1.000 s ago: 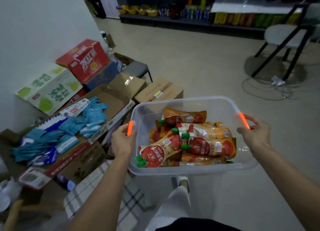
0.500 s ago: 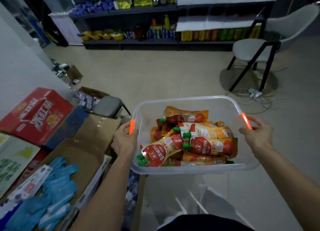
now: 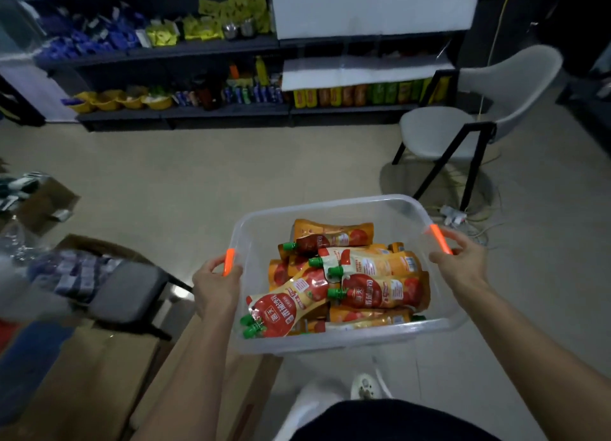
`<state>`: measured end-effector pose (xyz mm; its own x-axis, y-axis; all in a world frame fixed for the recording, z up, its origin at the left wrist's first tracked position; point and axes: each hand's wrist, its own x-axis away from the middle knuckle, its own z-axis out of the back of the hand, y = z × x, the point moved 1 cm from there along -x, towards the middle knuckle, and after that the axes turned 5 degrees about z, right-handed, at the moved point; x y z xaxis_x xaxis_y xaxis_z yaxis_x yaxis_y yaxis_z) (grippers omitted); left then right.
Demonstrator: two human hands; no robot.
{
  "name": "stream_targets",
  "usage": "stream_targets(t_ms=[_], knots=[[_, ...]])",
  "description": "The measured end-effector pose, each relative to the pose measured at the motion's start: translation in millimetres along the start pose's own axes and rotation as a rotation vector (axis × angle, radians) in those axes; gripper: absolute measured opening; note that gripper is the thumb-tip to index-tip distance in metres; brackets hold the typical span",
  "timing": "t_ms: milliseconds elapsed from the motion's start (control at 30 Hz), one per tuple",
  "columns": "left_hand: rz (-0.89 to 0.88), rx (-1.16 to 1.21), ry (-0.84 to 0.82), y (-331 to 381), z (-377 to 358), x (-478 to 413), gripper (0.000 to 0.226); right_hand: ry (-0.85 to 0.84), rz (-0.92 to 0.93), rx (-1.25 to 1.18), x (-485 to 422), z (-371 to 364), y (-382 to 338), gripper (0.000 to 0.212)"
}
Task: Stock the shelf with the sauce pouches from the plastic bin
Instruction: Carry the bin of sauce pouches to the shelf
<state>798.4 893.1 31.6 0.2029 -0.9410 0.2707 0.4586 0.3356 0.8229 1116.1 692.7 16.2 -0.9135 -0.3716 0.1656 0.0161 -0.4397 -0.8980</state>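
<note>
I carry a clear plastic bin [image 3: 334, 339] in front of my waist, held above the floor. Several red and orange sauce pouches [image 3: 350, 282] with green caps lie piled inside it. My left hand [image 3: 216, 288] grips the bin's left orange handle, and my right hand [image 3: 458, 263] grips the right orange handle. A dark shelf [image 3: 185, 111] stocked with packets, bottles and yellow bowls stands across the room ahead.
A grey chair [image 3: 463, 126] with black legs stands at the right, with cables and a power strip [image 3: 454, 215] on the floor beneath it. A low grey stool [image 3: 129, 295] and cardboard boxes [image 3: 86, 384] sit at my left. Bare floor lies between me and the shelf.
My view has turned right and up from the boxes toward the shelf, which now looks nearer. Both hands keep the same hold on the bin.
</note>
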Motion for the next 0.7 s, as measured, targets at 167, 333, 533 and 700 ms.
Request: stream_targets(t_ms=[167, 333, 533, 700], knots=[[0.005, -0.045, -0.043, 67, -77, -69, 0.026, 0.019, 0.032, -0.001, -99, -32, -41, 0.036], [-0.056, -0.088, -0.096, 142, -166, -159, 0.029, 0.07, 0.013, -0.045, -196, -78, -67, 0.035], [-0.099, -0.126, -0.157, 236, -271, -267, 0.028, 0.141, 0.002, -0.055, -325, -144, -107, 0.031], [-0.21, -0.174, -0.232, 327, -360, -351, 0.029, 0.234, 0.014, -0.103, -424, -185, -139, 0.026]])
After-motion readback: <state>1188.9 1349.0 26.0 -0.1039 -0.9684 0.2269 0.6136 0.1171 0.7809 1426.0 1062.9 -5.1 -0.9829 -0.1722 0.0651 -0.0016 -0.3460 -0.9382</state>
